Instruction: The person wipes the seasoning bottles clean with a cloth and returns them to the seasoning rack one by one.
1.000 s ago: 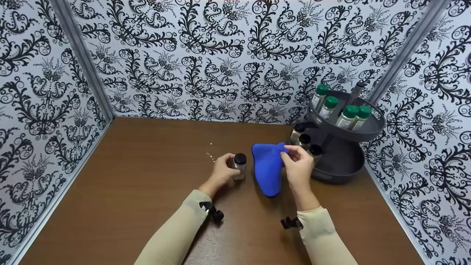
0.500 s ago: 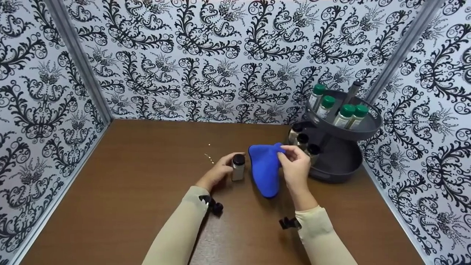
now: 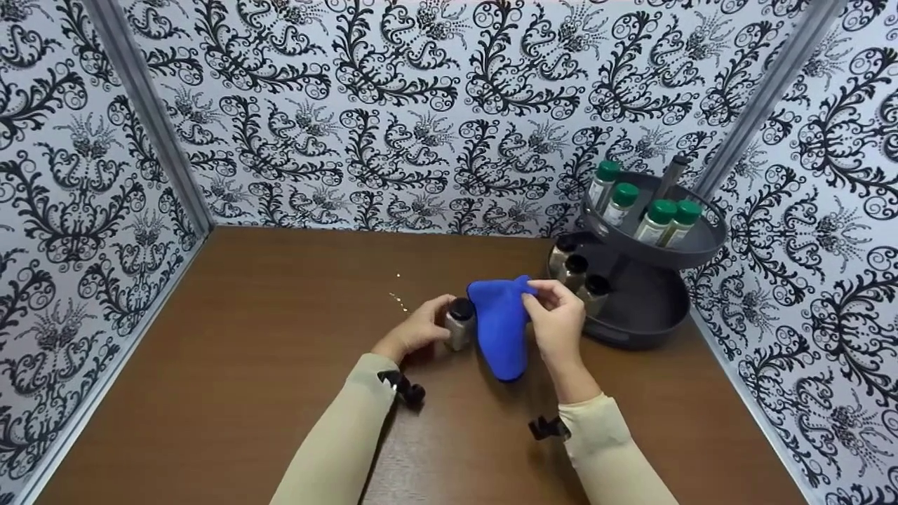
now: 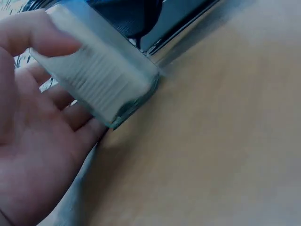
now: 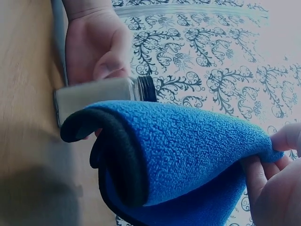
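My left hand (image 3: 419, 327) grips a square glass spice jar (image 3: 460, 331) with a black lid and pale contents. In the left wrist view, the thumb and fingers lie on either side of the labelled jar (image 4: 101, 75). My right hand (image 3: 559, 319) pinches one corner of a blue cloth (image 3: 501, 330), which hangs down right beside the jar. In the right wrist view, the dark-edged, folded cloth (image 5: 188, 146) covers part of the jar (image 5: 89, 96); whether they touch, I cannot tell.
At the right stands a dark two-tier round rack (image 3: 649, 333). Several green-capped jars (image 3: 619, 205) are on its upper tier, and black-capped jars (image 3: 595, 294) on its lower one. Pale crumbs (image 3: 398, 301) lie on the brown table (image 3: 295, 337). Patterned walls enclose the back and sides.
The cloth and right hand have shifted a little left, toward the jar. The jar now leans slightly and is closer to the cloth. Both hands keep their holds.
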The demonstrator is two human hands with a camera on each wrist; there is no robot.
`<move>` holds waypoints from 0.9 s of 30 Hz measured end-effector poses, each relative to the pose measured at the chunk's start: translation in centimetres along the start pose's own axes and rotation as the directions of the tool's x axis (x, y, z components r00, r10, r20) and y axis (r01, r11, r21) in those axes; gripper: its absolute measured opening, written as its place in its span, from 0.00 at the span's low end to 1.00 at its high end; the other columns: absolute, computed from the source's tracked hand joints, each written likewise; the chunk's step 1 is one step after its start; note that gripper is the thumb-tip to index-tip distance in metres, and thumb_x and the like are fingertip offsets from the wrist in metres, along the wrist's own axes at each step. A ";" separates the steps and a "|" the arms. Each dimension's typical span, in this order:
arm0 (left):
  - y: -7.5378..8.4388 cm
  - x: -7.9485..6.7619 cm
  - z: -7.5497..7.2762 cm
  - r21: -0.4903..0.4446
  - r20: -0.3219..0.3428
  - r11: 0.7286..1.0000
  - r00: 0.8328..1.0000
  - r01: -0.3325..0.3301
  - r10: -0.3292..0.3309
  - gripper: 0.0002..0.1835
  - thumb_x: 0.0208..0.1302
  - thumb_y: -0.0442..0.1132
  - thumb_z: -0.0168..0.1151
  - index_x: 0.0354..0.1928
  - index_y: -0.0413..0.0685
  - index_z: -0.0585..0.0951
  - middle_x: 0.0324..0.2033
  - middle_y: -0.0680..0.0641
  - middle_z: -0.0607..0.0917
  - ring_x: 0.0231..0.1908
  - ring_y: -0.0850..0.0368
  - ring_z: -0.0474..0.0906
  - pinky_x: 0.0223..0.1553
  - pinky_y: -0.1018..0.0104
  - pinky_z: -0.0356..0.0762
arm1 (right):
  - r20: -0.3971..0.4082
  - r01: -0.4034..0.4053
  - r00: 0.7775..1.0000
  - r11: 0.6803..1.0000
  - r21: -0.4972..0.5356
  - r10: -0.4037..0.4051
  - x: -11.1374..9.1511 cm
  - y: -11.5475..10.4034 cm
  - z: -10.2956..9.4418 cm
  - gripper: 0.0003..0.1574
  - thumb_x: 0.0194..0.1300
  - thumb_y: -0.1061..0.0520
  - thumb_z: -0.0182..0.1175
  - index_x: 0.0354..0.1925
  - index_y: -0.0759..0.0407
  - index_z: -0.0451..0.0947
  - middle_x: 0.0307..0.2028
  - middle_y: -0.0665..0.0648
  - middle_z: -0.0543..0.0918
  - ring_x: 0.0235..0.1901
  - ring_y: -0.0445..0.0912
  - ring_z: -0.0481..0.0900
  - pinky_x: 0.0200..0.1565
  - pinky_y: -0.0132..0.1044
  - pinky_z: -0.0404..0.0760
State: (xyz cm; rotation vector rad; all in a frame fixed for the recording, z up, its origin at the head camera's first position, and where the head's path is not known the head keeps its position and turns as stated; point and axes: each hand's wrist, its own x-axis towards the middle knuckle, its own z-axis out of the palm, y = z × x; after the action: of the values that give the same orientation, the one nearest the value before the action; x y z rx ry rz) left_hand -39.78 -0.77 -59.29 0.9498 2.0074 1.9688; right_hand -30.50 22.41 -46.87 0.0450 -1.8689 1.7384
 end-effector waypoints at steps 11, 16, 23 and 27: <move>0.4 -0.1 3.1 0.168 -0.299 0.983 0.954 0.074 -0.021 0.26 0.41 0.20 0.68 0.47 0.37 0.79 0.38 0.50 0.82 0.39 0.61 0.77 0.44 0.70 0.76 | 0.017 -0.002 1.000 1.000 -0.020 0.002 0.0 0.8 0.0 0.10 0.58 0.74 0.69 0.41 0.74 0.87 0.39 0.67 0.90 0.34 0.35 0.85 0.41 0.25 0.83; 0.6 -0.1 3.2 0.129 -0.339 0.990 0.941 0.055 -0.008 0.26 0.42 0.21 0.72 0.48 0.35 0.81 0.39 0.47 0.84 0.39 0.60 0.79 0.45 0.69 0.78 | 0.012 0.002 1.000 1.000 -0.020 -0.002 0.0 1.0 0.0 0.10 0.58 0.74 0.69 0.41 0.74 0.87 0.40 0.69 0.90 0.35 0.35 0.85 0.41 0.24 0.83; 3.0 0.2 3.7 0.063 -0.411 0.998 0.911 -0.012 0.037 0.25 0.45 0.25 0.80 0.48 0.36 0.83 0.37 0.47 0.84 0.38 0.59 0.82 0.42 0.68 0.83 | 0.019 -0.010 1.000 1.000 -0.026 0.011 0.0 0.7 0.2 0.12 0.58 0.75 0.68 0.42 0.75 0.87 0.41 0.71 0.90 0.34 0.35 0.84 0.39 0.23 0.82; 5.0 0.5 4.6 0.048 -0.413 0.998 0.909 -0.045 0.061 0.27 0.46 0.28 0.82 0.51 0.36 0.83 0.39 0.43 0.84 0.40 0.52 0.83 0.44 0.65 0.86 | 0.029 -0.015 0.999 0.999 -0.044 0.016 -0.1 0.6 0.3 0.11 0.58 0.75 0.69 0.42 0.74 0.87 0.40 0.69 0.90 0.31 0.36 0.83 0.36 0.24 0.81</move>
State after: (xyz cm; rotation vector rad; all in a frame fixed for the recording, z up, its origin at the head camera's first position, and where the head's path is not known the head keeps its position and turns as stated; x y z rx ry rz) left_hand -36.12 2.90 -54.94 0.6345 2.2556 2.3316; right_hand -30.82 22.15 -47.46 0.0393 -1.9328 1.7156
